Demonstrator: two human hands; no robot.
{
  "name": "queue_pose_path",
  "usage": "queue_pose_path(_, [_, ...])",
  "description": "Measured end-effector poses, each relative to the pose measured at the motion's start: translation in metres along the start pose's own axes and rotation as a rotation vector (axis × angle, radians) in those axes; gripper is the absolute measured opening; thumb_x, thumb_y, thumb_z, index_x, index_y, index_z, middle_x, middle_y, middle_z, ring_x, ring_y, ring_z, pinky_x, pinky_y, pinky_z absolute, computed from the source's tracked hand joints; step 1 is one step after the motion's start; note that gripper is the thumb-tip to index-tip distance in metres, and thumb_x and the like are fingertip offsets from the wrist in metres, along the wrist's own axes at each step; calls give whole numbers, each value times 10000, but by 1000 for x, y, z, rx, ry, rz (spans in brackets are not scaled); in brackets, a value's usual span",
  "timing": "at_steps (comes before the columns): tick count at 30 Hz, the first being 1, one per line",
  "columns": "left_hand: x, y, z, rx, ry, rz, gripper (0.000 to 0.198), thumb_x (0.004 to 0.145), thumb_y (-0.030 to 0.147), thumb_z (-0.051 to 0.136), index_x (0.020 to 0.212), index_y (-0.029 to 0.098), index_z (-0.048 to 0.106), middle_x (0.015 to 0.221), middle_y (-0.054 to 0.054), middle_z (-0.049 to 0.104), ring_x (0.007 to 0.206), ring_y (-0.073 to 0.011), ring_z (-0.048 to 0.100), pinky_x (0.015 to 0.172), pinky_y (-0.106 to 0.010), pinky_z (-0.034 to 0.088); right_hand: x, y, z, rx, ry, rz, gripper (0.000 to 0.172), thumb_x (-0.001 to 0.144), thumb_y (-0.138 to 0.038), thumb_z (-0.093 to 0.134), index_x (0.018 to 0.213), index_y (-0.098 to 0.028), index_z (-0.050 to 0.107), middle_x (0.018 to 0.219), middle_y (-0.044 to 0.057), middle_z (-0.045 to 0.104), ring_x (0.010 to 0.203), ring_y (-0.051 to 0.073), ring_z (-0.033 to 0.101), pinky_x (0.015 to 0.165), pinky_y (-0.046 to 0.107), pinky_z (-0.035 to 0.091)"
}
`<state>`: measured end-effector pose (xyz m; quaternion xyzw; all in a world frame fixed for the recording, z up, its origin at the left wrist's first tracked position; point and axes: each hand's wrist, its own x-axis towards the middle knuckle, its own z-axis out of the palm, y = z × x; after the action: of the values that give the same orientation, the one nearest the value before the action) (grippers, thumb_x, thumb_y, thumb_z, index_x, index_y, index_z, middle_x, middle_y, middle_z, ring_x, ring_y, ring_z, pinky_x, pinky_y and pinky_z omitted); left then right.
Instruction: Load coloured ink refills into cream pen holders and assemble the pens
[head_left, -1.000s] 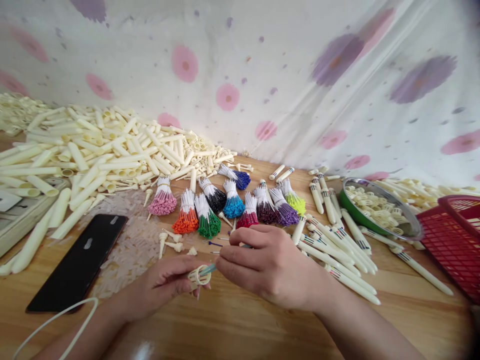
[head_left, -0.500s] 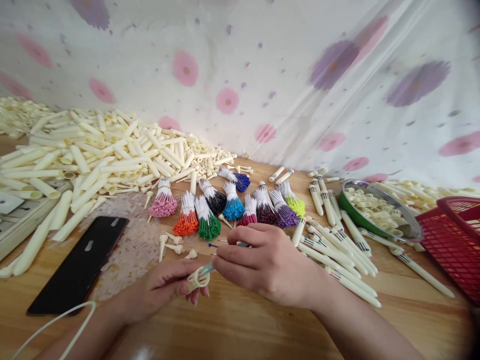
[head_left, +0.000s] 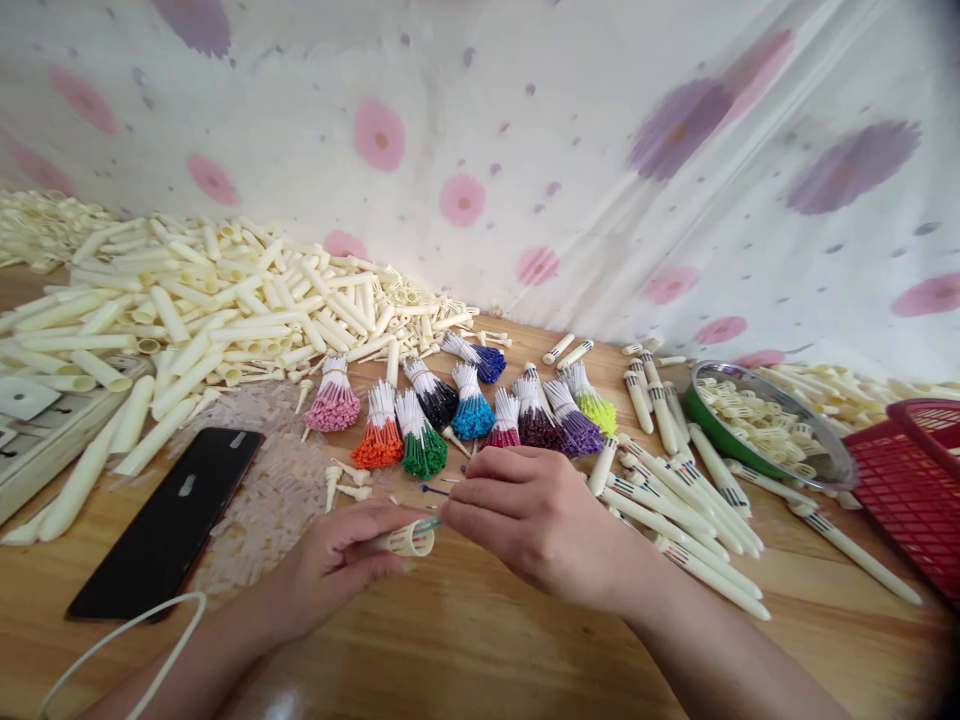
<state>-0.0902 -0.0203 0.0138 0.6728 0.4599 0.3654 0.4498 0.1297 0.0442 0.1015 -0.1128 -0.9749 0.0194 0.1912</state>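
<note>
My left hand [head_left: 349,565] is closed around a cream slotted pen barrel part [head_left: 414,540], its open round end facing right. My right hand [head_left: 536,520] is closed on a thin teal tool [head_left: 429,524] whose tip reaches the mouth of that part; most of the tool is hidden by the fingers, so its exact kind is unclear. Just beyond the fingers lies a dark blue-headed refill [head_left: 435,490]. Rubber-banded bundles of coloured refills stand behind the hands, among them orange [head_left: 377,445], green [head_left: 424,450] and light blue ones [head_left: 472,412].
Cream pen tubes [head_left: 217,310] are heaped at the left. A black phone [head_left: 169,520] lies near a white cable [head_left: 142,630]. Multicolour pens [head_left: 682,500] lie at the right, beside a green-sided bowl [head_left: 712,425] of slotted parts and a red basket [head_left: 911,500].
The slotted part has turned more sideways in my left hand and shifted slightly right. Less of the teal tool shows. The whole view has shifted a little.
</note>
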Motion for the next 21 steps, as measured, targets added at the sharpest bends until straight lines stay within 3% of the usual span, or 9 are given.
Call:
queue_pose_path(6, [-1, -3, 3, 143, 133, 108, 322, 758, 255, 672, 1067, 347, 670, 1004, 4, 732, 916, -181, 666, 824, -263, 519, -2, -2, 7, 61, 29, 52, 308, 937, -120, 369, 780, -123, 635, 711, 54, 641, 746, 156, 532, 645, 264, 434])
queue_pose_path(11, [0, -2, 4, 135, 242, 146, 315, 737, 240, 694, 1034, 341, 685, 1000, 2, 730, 930, -184, 662, 846, -282, 521, -3, -7, 4, -54, 53, 15, 265, 938, -160, 406, 810, -151, 637, 747, 61, 645, 771, 154, 544, 668, 263, 440])
queue_pose_path(21, [-1, -4, 8, 12, 258, 44, 270, 722, 211, 689, 978, 295, 703, 1007, -16, 713, 949, -197, 645, 835, -298, 530, -1, -9, 2, -121, 73, 16, 295, 942, -145, 396, 780, -133, 643, 713, 51, 644, 768, 155, 539, 634, 263, 422])
